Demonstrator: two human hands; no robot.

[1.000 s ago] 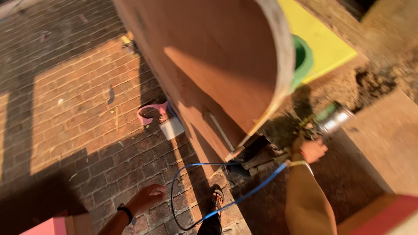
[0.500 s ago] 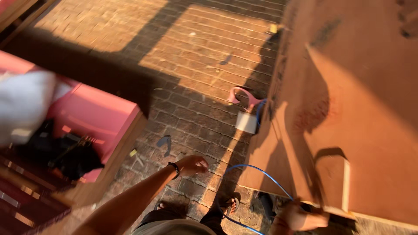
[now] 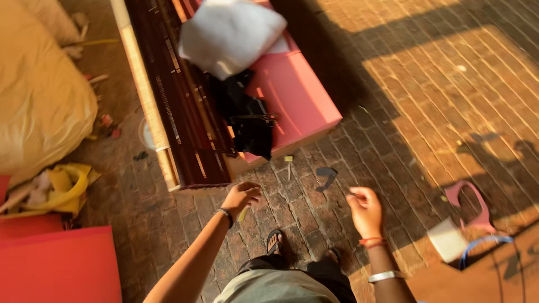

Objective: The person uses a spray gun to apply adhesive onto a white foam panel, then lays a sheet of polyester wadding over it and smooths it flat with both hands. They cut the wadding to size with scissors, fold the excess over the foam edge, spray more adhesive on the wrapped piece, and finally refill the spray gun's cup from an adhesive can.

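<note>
- Head view, my hands: my left hand [image 3: 241,196] hangs empty over the brick paving [image 3: 426,95], fingers loosely curled, nearest the end of the dark slatted wooden frame [image 3: 179,112]. My right hand [image 3: 366,210] is also empty, fingers half bent; a second ago it gripped a tool at the big rust-coloured panel, and it has let go since.
- Head view, what shifted: I have turned away from the panel; only its orange corner [image 3: 477,280] and the blue cable [image 3: 483,244] remain at the lower right.
- Head view, ahead of me: a pink box [image 3: 297,95] bearing a white sack [image 3: 230,33] and a black bag [image 3: 247,120].
- Head view, nearby: a pink stool [image 3: 469,205], a white block [image 3: 447,239], a tan sack [image 3: 39,90], a red board [image 3: 56,266].
- Reading: panel work is paused; both hands are free.
</note>
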